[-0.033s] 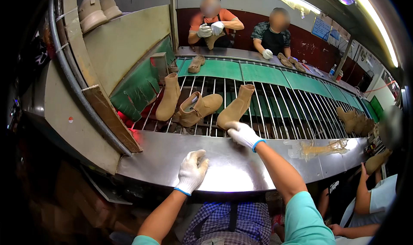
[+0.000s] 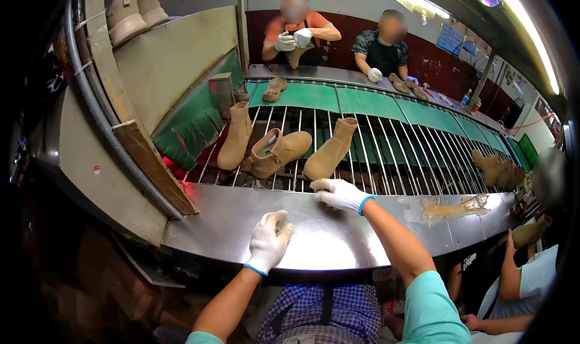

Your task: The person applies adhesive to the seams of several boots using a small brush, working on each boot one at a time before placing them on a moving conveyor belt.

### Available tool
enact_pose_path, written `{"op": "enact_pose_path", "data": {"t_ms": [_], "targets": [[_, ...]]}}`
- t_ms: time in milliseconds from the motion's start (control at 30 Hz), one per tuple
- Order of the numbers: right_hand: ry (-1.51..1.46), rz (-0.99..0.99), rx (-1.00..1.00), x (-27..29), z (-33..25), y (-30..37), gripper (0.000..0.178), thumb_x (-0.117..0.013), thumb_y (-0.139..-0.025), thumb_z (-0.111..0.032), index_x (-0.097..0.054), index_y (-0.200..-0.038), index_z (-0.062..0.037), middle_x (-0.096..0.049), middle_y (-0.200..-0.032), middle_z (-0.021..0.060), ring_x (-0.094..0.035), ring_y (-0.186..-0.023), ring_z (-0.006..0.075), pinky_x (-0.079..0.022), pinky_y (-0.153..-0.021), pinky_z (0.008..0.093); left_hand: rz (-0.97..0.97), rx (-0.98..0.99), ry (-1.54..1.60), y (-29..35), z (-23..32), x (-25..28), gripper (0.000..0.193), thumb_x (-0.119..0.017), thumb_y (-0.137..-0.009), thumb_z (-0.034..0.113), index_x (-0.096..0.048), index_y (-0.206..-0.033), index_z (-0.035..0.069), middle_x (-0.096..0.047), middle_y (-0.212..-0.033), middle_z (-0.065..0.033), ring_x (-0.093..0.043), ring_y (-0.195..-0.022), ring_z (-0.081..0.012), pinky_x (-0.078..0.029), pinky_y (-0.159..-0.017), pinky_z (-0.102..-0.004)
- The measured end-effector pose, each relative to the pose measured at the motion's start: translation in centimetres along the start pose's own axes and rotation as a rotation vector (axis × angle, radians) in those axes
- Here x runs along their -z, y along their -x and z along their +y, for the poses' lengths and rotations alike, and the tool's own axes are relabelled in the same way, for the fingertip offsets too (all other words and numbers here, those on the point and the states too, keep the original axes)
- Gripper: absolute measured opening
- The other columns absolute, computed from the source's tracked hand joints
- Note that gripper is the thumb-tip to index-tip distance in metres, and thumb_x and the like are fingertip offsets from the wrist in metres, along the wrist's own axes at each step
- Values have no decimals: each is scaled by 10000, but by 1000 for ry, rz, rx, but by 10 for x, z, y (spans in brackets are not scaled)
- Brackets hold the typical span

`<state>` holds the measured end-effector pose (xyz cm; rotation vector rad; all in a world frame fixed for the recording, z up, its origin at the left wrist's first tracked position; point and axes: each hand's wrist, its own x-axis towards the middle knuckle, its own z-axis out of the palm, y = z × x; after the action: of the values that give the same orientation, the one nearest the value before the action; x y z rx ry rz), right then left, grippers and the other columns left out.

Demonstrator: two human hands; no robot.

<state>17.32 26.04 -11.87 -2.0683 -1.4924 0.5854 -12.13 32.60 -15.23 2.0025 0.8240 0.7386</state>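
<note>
My left hand (image 2: 270, 241), in a white knit glove with a blue cuff, rests on the steel ledge (image 2: 229, 223) with its fingers loosely bent and nothing in them. At the ledge's far edge my right hand (image 2: 340, 195), gloved alike, is open and empty, its fingers pointing left. Just beyond its fingertips a tan ankle boot (image 2: 331, 150) stands tilted on the metal rods, apart from the hand. To its left a second tan boot (image 2: 281, 151) lies on its side, opening toward the left. Further left stands a third tan boot (image 2: 235, 137).
Metal rods (image 2: 386, 156) and green sheets (image 2: 368, 104) run along beyond the ledge. Opposite, two gloved people work with shoes and soles. More boots (image 2: 499, 169) stand at the right end. A wooden board (image 2: 154, 168) and pipe (image 2: 115, 129) border the left. Another person sits at lower right.
My right hand has drawn back slightly toward me, off the toe of the nearest upright boot. The left hand and the boots stay in place.
</note>
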Motion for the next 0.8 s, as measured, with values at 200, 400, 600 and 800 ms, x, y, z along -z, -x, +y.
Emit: {"op": "enact_pose_path", "data": {"t_ms": [200, 400, 600, 800], "targets": [[-344, 449, -235, -4, -11, 6, 652, -644, -978, -244, -498, -1568, -9, -673, -1352, 313, -705, -1192, 417, -557, -1048, 463, -24, -7, -2, -10, 16, -4, 373, -731, -984, 221, -721, -1285, 1, -730, -1259, -186, -742, -1095, -319, -599, -975, -410], [162, 198, 175, -74, -62, 43, 323, -674, -983, -269, -730, -1271, -134, -696, -1240, 180, -694, -1153, 390, -559, -1025, 503, 35, -78, -50, -12, 4, -4, 332, -759, -959, 143, -737, -1258, -1, -751, -1188, -165, -769, -993, -261, -619, -906, -366], [-163, 575, -286, -39, -5, -2, 803, -650, -978, -322, -329, -1676, -89, -750, -1100, 274, -722, -1046, 477, -568, -990, 525, -27, -68, -64, -11, 6, -10, 330, -730, -982, 182, -722, -1254, -6, -740, -1206, -188, -749, -1078, -312, -602, -976, -404], [310, 168, 320, -70, -43, 59, 445, -700, -958, -333, -695, -1349, -119, -688, -1236, 200, -678, -1141, 408, -552, -1014, 530, 8, -65, -10, -14, -1, -3, 342, -747, -966, 182, -724, -1259, 7, -742, -1199, -178, -750, -1060, -313, -606, -963, -416]]}}
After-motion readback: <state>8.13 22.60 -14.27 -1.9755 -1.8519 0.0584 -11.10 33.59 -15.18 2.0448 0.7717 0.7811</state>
